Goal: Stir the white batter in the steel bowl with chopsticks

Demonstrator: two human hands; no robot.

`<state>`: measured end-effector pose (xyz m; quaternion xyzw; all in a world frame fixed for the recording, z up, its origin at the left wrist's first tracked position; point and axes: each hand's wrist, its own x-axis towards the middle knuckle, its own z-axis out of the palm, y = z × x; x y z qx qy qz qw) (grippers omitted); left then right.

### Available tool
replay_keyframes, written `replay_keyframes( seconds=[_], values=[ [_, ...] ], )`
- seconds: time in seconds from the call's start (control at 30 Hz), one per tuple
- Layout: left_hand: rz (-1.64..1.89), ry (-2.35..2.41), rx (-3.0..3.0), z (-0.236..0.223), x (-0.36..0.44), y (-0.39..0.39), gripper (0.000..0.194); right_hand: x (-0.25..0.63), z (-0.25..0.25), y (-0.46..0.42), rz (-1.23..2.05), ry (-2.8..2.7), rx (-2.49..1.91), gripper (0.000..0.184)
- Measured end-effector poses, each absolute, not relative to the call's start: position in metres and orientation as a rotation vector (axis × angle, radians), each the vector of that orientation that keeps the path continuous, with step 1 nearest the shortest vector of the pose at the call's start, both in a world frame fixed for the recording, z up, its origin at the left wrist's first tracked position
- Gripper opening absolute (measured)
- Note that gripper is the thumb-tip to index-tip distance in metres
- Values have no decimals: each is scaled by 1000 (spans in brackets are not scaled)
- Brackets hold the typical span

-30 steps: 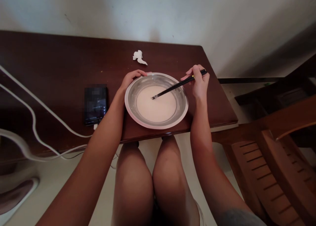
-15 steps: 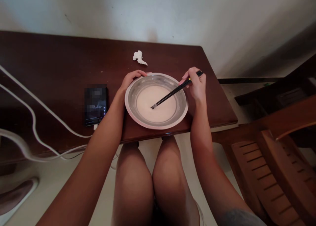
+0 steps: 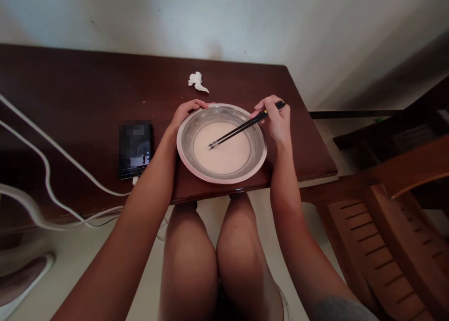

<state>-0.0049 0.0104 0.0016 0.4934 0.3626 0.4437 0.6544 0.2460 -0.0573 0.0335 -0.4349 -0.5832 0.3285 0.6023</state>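
A round metal bowl [image 3: 258, 149] holding pale creamy batter [image 3: 224, 155] sits near the front edge of a dark wooden table [image 3: 87, 96]. My left hand [image 3: 185, 112] curls over the bowl's far left rim and holds it. My right hand [image 3: 275, 120] is closed on a pair of black chopsticks [image 3: 242, 128] at the bowl's right side. The chopsticks slant down to the left, with their tips in the batter left of centre.
A crumpled white tissue [image 3: 197, 81] lies behind the bowl. A phone [image 3: 135, 149] with a lit screen rests to the left, and white cables [image 3: 49, 171] trail off the table's left front. A wooden slatted chair [image 3: 382, 237] stands to the right. My knees are under the table edge.
My right hand has shifted slightly left and the chopstick tips have swept through the batter, down and then to the left. My left hand and the bowl have stayed put.
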Motion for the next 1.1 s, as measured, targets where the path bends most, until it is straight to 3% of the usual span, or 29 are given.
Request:
replay_keyframes(
  seconds=[0.87,1.1],
  values=[
    [1005,843,1132,2,-4,9,16,250,37,-58,648,-1238,-1121,55],
    [1007,858,1134,1,-5,10,15,246,36,-59,750,-1352,-1092,49]
  ],
)
